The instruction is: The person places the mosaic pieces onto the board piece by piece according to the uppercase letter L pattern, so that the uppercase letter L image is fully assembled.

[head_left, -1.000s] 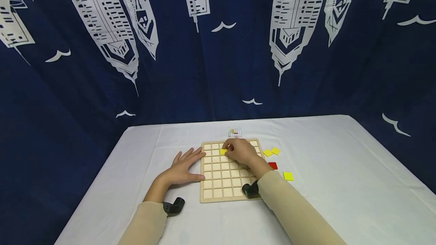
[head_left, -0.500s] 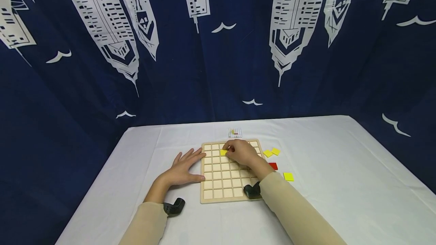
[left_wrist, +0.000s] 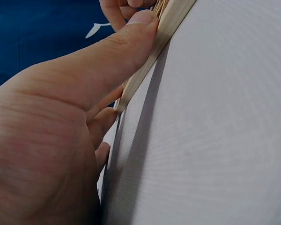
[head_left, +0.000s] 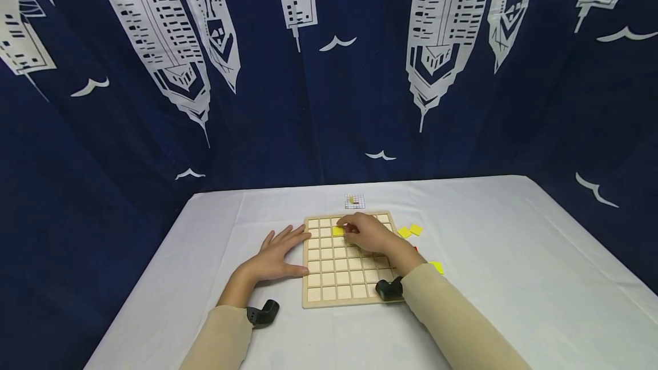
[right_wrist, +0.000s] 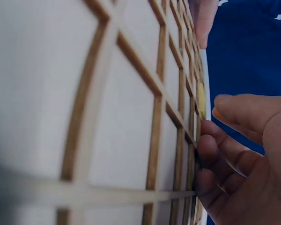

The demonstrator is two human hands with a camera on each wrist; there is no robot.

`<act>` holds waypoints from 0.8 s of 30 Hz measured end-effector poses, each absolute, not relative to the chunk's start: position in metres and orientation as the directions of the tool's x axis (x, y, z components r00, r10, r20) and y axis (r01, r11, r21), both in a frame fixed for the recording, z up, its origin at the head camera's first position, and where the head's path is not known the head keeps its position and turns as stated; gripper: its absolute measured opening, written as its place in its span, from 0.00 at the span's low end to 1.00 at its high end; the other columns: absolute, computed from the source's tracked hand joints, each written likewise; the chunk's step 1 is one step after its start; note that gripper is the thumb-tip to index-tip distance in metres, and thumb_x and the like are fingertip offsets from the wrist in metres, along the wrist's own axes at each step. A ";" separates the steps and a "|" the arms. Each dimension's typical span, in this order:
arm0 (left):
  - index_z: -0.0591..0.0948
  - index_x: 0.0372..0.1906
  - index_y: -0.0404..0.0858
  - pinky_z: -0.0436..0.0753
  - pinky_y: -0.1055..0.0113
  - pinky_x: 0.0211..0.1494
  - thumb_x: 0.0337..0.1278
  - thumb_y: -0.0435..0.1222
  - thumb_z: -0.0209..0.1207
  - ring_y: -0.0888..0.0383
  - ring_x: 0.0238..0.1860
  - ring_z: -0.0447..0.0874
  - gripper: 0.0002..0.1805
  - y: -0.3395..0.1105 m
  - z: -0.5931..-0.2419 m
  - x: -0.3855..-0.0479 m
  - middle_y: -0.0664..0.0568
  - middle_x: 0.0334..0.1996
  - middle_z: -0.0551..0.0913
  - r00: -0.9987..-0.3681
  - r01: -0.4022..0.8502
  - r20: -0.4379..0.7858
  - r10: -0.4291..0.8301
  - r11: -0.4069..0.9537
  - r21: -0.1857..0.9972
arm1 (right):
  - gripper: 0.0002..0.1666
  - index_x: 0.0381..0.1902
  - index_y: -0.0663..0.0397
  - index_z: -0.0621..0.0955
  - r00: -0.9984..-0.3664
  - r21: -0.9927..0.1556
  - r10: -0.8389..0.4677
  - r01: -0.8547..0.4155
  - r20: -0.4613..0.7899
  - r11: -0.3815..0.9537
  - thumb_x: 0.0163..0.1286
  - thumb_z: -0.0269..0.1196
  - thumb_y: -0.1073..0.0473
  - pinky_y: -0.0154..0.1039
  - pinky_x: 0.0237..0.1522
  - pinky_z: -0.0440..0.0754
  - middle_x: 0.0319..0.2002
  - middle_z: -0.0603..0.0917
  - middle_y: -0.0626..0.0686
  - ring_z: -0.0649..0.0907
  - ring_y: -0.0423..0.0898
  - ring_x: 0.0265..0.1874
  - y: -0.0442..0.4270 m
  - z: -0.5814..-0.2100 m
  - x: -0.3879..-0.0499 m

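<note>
A wooden grid board (head_left: 329,294) lies on the white table. One yellow square tile (head_left: 337,231) sits in a cell near the board's far side; the right wrist view shows that same yellow tile (right_wrist: 201,101) flat among the dividers. My right hand (head_left: 367,233) is just right of it, with the fingers (right_wrist: 210,150) loosely bent and the thumb (right_wrist: 239,110) apart from them, no tile between. Spread along the board's left edge, my left hand (head_left: 275,258) touches it with thumb and fingertips; its thumb (left_wrist: 136,37) lies against the wooden rim in the left wrist view.
Right of the board lie two yellow tiles (head_left: 405,232) side by side. Another yellow tile (head_left: 437,267) and a red tile (head_left: 415,248) are partly hidden by my right arm. Behind the board is a small printed grid card (head_left: 354,201). A dark blue patterned curtain (head_left: 319,101) hangs beyond the table.
My right wrist and forearm have shifted a little to the right, covering more of the red tile and the nearest yellow one. The left hand and the yellow tile in the board stay put.
</note>
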State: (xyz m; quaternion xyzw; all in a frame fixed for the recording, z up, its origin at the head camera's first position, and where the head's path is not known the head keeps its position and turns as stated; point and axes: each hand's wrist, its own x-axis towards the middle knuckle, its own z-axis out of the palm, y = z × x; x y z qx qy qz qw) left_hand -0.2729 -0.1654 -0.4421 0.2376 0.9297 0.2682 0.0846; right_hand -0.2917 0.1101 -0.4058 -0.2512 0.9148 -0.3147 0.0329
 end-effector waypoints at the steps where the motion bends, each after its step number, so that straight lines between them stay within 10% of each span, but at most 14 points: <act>1: 0.65 0.75 0.50 0.31 0.39 0.81 0.47 0.55 0.72 0.45 0.83 0.41 0.48 -0.165 -0.442 -0.273 0.54 0.81 0.53 -0.873 0.396 -0.029 0.486 0.742 0.541 | 0.18 0.58 0.59 0.81 -0.865 -0.592 -0.490 -0.451 0.106 0.668 0.71 0.60 0.67 0.42 0.48 0.80 0.42 0.84 0.54 0.78 0.44 0.39 0.111 -0.406 -0.291; 11: 0.66 0.75 0.49 0.31 0.40 0.81 0.45 0.55 0.73 0.46 0.83 0.41 0.50 -0.165 -0.440 -0.271 0.54 0.81 0.54 -0.878 0.379 -0.031 0.478 0.734 0.563 | 0.18 0.57 0.56 0.82 -0.852 -0.630 -0.487 -0.487 0.191 0.606 0.74 0.56 0.69 0.50 0.56 0.82 0.51 0.84 0.59 0.82 0.52 0.51 0.128 -0.404 -0.280; 24: 0.67 0.74 0.52 0.32 0.38 0.81 0.46 0.56 0.72 0.44 0.82 0.42 0.48 -0.163 -0.442 -0.272 0.52 0.81 0.52 -0.874 0.404 -0.023 0.485 0.754 0.518 | 0.17 0.55 0.49 0.84 -0.914 -0.671 -0.272 -0.406 0.301 0.621 0.74 0.57 0.66 0.42 0.42 0.80 0.52 0.85 0.55 0.83 0.51 0.45 0.168 -0.399 -0.271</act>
